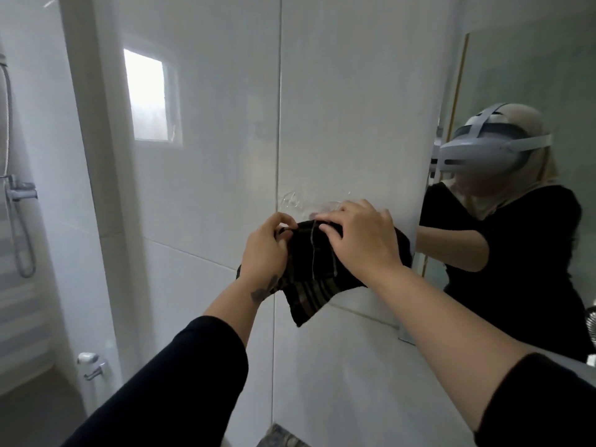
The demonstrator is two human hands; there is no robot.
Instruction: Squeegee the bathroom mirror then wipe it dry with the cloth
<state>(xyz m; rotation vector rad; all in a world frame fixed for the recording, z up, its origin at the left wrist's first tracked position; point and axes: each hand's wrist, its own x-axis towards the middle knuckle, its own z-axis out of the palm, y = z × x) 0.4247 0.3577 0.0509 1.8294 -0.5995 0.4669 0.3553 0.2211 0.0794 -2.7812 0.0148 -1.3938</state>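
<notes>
In front of the white tiled wall (200, 156), at about chest height, both hands hold a dark striped cloth (317, 275). The left hand (264, 253) pinches the upper left edge of the cloth with curled fingers, and the lower part of the cloth hangs down below it. The right hand (358, 237) lies over the top of the cloth with the fingers spread and bent, pressing it toward the wall. Just above the hands there are some clear marks on the tile (296, 200), like tape or glue. The mirror (516, 75) is to the right of the cloth and shows the reflection of a person in a black top. A squeegee is not seen in this view.
</notes>
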